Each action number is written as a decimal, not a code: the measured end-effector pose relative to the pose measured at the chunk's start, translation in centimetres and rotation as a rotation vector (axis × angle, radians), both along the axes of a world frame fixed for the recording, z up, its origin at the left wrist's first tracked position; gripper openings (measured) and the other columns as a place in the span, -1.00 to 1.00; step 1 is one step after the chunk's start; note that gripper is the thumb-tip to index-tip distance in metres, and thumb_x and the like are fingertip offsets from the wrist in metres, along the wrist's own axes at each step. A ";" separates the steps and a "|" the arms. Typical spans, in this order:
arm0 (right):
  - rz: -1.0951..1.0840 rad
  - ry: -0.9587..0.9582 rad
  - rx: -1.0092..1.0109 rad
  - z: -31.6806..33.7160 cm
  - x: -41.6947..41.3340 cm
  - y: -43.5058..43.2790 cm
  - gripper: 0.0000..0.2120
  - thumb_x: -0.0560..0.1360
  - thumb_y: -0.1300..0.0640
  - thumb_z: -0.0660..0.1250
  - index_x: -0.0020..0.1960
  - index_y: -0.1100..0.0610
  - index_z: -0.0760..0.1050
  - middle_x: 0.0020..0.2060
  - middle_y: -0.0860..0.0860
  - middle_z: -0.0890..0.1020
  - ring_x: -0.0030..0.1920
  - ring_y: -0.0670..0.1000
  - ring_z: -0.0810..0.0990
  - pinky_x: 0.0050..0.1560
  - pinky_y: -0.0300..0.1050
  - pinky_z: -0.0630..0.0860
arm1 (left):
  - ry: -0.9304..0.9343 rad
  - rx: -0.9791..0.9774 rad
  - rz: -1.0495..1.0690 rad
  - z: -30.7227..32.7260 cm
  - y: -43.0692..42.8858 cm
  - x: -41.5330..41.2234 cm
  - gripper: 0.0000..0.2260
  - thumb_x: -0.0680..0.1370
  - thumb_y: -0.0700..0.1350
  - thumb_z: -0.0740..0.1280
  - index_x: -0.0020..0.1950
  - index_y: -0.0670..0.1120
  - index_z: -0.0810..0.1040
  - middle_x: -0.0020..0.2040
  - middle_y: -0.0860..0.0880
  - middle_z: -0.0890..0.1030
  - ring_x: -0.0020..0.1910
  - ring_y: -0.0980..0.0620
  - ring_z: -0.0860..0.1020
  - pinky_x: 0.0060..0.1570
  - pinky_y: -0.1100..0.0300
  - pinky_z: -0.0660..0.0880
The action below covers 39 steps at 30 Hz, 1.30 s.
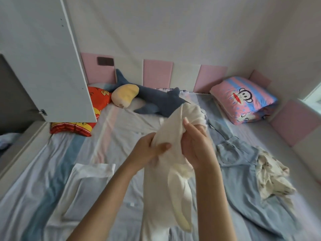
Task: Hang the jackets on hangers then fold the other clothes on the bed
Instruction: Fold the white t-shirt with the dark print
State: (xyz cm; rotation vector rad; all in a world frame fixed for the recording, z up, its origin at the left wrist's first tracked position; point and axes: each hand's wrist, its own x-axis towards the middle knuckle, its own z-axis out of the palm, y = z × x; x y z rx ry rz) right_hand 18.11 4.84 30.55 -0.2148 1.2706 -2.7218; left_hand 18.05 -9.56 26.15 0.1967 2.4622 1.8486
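A cream white garment hangs bunched above the middle of the bed, held up by both hands. My left hand grips its left side with the thumb across the cloth. My right hand grips the right side, fingers curled into the fabric. The top of the garment rises behind my right hand. A folded white garment lies flat on the sheet to the left. Light blue jeans lie spread on the right, with a crumpled patterned cream garment on top of them.
A striped sheet covers the bed. At the head lie a blue shark plush, a yellow cushion, a red cushion and a folded pink-and-blue quilt. An open white wardrobe door juts in at upper left.
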 end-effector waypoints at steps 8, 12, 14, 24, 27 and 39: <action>0.359 0.138 1.320 -2.8 -0.4 0.9 -0.56 0.40 -0.13 0.46 0.13 0.12 0.48 -0.01 0.00 0.60 -0.03 -0.07 0.57 0.05 -0.01 0.51 | -0.246 0.502 0.290 0.9 -1.3 -0.7 -0.65 0.60 0.11 0.19 0.09 -0.15 0.57 -0.07 -0.14 0.67 -0.08 -0.08 0.64 -0.13 0.10 0.55; 0.358 0.046 1.214 -3.9 0.2 0.0 -0.89 0.47 0.19 0.40 -0.03 0.20 0.57 -0.27 -0.04 0.59 -0.25 -0.10 0.56 -0.14 -0.19 0.55 | -0.228 0.648 0.212 2.8 -0.6 -0.4 -0.71 0.59 0.11 0.19 0.02 -0.07 0.56 -0.17 -0.06 0.67 -0.25 0.06 0.65 -0.31 0.23 0.58; 0.180 0.017 1.082 -3.7 0.3 -0.3 -0.87 0.50 0.32 0.28 -0.02 0.30 0.58 -0.30 -0.03 0.58 -0.30 -0.18 0.56 -0.16 -0.28 0.54 | -0.133 0.582 0.195 2.9 -0.6 -0.2 -0.82 0.59 0.09 0.19 -0.03 0.04 0.52 -0.20 0.05 0.65 -0.24 0.12 0.64 -0.37 0.34 0.55; -0.077 0.251 0.627 -0.9 0.4 -1.0 -0.85 0.54 0.29 0.28 0.10 0.27 0.49 -0.04 0.20 0.63 0.03 0.01 0.62 0.03 -0.14 0.56 | 0.293 -0.072 -0.074 1.3 -0.8 0.0 -0.26 0.43 -0.31 0.43 0.46 0.11 0.14 0.20 0.35 0.34 0.06 0.61 0.36 -0.06 0.62 0.34; -0.084 0.304 0.600 -1.7 0.2 -0.4 -0.64 0.47 0.30 0.34 0.24 0.31 0.39 0.12 0.18 0.57 0.18 0.03 0.55 0.25 -0.05 0.47 | 0.236 0.103 0.125 2.3 -1.3 0.6 -0.53 0.50 -0.36 0.24 0.08 0.26 0.46 -0.06 0.31 0.57 -0.08 0.44 0.51 -0.14 0.52 0.43; -0.140 0.393 0.857 -3.5 -0.3 2.3 -0.35 0.43 0.13 0.47 0.43 -0.03 0.26 0.33 -0.16 0.43 0.31 -0.17 0.42 0.29 -0.23 0.39 | 0.110 0.285 -0.129 3.7 -2.0 1.4 -0.83 0.43 -0.10 0.29 -0.09 -0.10 0.64 -0.24 -0.01 0.64 -0.16 0.14 0.59 -0.14 0.34 0.48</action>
